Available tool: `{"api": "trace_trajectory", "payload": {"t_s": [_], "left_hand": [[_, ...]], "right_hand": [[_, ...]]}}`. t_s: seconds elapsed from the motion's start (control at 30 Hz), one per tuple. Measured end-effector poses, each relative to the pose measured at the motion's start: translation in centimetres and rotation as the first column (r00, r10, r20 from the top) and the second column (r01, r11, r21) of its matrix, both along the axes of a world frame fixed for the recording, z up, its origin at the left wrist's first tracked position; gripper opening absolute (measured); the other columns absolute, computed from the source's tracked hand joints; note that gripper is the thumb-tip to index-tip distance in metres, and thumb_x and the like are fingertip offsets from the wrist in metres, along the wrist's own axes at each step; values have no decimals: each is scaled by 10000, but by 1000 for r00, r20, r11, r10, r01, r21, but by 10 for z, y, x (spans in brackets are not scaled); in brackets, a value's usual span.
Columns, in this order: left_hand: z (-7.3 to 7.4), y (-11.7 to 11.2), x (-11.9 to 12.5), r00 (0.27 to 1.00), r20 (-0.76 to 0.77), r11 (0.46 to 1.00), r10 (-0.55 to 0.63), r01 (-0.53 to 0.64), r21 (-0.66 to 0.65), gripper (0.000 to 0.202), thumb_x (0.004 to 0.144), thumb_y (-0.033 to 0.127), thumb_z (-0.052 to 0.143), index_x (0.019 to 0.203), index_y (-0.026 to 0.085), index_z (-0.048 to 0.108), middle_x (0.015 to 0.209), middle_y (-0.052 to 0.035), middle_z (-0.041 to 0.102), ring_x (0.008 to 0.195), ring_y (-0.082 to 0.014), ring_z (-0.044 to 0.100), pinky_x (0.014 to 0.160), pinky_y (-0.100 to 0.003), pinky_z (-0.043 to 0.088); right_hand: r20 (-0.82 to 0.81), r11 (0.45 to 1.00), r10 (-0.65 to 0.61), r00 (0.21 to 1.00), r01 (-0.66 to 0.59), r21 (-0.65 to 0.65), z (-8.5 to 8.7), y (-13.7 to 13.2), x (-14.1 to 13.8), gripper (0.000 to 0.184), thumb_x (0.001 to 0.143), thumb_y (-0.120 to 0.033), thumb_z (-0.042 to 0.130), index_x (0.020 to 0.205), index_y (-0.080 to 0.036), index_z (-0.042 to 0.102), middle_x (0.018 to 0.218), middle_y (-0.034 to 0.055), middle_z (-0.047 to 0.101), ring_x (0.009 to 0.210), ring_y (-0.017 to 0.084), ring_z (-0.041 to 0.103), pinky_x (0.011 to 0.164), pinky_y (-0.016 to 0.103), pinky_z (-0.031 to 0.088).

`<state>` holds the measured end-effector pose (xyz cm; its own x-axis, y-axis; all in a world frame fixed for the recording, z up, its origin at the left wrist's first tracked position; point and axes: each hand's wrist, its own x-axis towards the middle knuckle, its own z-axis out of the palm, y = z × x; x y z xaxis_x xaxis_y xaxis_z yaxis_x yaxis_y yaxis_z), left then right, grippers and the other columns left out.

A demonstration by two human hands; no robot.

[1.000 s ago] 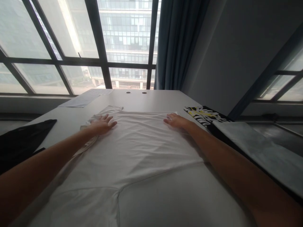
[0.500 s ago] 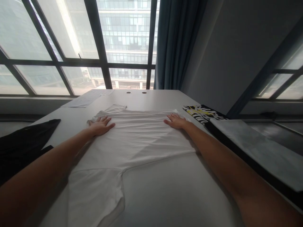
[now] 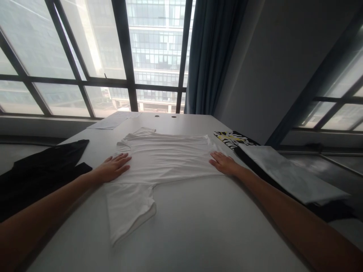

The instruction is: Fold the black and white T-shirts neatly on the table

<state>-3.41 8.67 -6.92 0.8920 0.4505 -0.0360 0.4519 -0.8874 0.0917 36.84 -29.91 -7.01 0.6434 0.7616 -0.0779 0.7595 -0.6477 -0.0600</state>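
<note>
A white T-shirt (image 3: 170, 160) lies spread sideways on the white table (image 3: 195, 219), its near sleeve pointing toward me and light creases running across its body. My left hand (image 3: 113, 167) rests flat near the shirt's neck end, fingers stretched out over the cloth. At the hem end on the right, my right hand (image 3: 223, 162) lies palm down with its fingers extended on the fabric. Neither hand grips the cloth. The far sleeve (image 3: 144, 130) shows beyond the shirt's body.
Dark clothing (image 3: 48, 166) lies along the left edge. On the right are a black, white and yellow patterned fabric (image 3: 236, 139) and a folded grey cloth (image 3: 289, 172) over black material. Paper sheets (image 3: 112, 121) lie at the back left, before the windows.
Both hands have come nearer to me along the shirt, the right one also shifting outward toward the hem. My view has tilted and drawn back slightly, showing the whole near sleeve.
</note>
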Motion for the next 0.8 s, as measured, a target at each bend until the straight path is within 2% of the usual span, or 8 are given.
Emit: {"api": "trace_trajectory", "payload": {"t_s": [0.13,0.2,0.27,0.37,0.47,0.53,0.63,0.8], "left_hand": [[5,-5,-20,1000,13,999,15,-14,-34,833,937,726,221,1583,235,410,1682,-79,261,1558,-319,204,1236,-555,182],[12,-6,-31,996,72,994,-45,52,-98,910,898,813,231,1525,213,505,1656,-115,327,1539,-333,261,1236,-536,209],[22,-7,-44,984,131,975,-117,139,-172,930,845,884,303,1384,213,656,1625,-136,388,1520,-352,302,1236,-503,236],[41,-8,-64,975,102,941,-197,217,-260,791,777,886,500,1171,256,773,1640,-102,372,1524,-375,284,1238,-509,223],[54,-10,-74,969,14,912,-246,237,-334,659,733,791,674,1178,313,764,1674,-54,314,1515,-380,302,1226,-520,247],[55,-12,-74,969,-2,910,-246,231,-346,614,707,736,741,1167,331,768,1661,-50,344,1487,-387,353,1208,-510,295],[51,-17,-68,967,46,908,-250,250,-335,558,679,718,774,1049,301,805,1541,-81,507,1400,-379,461,1158,-475,387],[44,-23,-58,949,181,865,-259,311,-394,513,697,728,760,863,245,812,1271,-111,670,1178,-311,607,976,-386,533]], "right_hand": [[1,999,-43,999,43,30,0,-22,-3,677,1012,-595,261,1594,-265,364,1694,63,226,1562,282,191,1240,550,209],[24,996,-10,1000,8,90,1,-33,-3,641,1017,-519,296,1557,-204,436,1663,98,309,1543,265,256,1243,485,239],[43,985,56,998,-62,161,3,-44,0,589,998,-431,353,1479,-147,539,1591,136,438,1493,248,367,1233,405,275],[6,962,154,988,-151,226,11,-61,8,494,880,-335,515,1305,-153,689,1444,129,606,1369,263,527,1194,359,338],[-115,954,207,972,-175,242,24,-76,17,461,722,-287,632,1151,-190,770,1389,99,652,1311,296,578,1151,365,394],[-208,956,224,952,-173,239,32,-85,22,450,672,-301,670,1096,-209,792,1411,91,637,1320,316,570,1119,382,431],[-295,961,231,927,-171,215,38,-92,26,457,642,-369,731,1072,-231,802,1457,84,601,1335,343,555,1100,423,453],[-180,956,214,960,-168,242,36,-86,20,210,695,-364,688,823,-228,784,1300,78,704,1197,301,644,1066,390,468]]}}
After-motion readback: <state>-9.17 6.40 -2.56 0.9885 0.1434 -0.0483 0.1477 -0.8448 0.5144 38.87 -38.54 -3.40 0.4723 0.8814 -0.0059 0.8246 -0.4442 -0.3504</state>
